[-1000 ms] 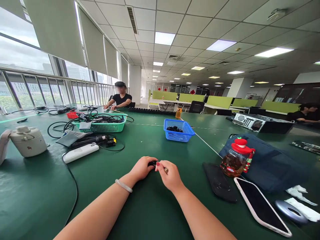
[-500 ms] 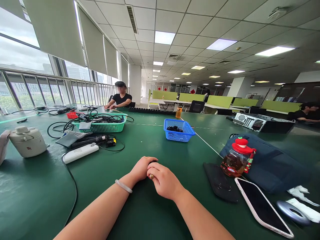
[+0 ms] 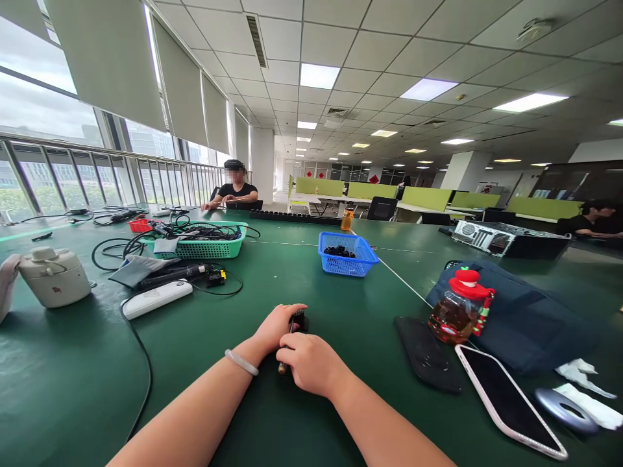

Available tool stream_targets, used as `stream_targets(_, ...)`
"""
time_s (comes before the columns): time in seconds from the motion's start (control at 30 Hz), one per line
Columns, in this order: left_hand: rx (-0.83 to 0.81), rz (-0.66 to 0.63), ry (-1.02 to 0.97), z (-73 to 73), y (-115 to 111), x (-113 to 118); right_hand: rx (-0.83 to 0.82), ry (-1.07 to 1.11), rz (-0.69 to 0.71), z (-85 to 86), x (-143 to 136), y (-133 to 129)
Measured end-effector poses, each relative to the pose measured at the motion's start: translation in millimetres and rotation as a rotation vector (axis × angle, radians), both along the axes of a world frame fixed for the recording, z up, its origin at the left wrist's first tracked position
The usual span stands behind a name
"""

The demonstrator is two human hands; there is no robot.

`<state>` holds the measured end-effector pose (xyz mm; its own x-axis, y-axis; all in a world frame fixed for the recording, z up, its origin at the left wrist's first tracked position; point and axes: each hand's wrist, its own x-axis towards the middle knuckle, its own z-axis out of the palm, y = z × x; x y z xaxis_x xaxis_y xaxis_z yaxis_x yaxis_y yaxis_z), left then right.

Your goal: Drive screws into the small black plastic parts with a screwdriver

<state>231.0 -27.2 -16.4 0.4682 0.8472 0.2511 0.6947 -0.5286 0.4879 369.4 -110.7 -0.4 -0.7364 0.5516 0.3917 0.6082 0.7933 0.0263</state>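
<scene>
At 6 o'clock on dark-green bench [image 3: 277, 428], left grip [image 3: 273, 329] closed on small black part [image 3: 302, 320], right grip [image 3: 312, 364] closed round slim brown-ended tool [image 3: 282, 368].

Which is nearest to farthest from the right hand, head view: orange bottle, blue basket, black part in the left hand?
1. Black part: in the left hand, just beyond the right hand.
2. Blue basket: ahead, slightly right.
3. Orange bottle: beyond the blue basket.
</scene>
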Motion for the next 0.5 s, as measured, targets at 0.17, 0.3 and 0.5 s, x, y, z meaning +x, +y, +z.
stream_targets(0.17,0.032,-0.016,-0.001,4.1,-5.5,-1.3,0.019,0.224,-0.013,-0.8,6.6,6.9)
stream_targets(0.3,0.028,-0.046,0.006,9.3,-10.4,-0.8,0.016,0.42,-0.022,3.5,10.0,7.5)
stream_targets(0.5,0.02,-0.028,-0.046,6.9,-8.8,0.1,0.012,0.777,-0.094,9.3,18.6,10.5)
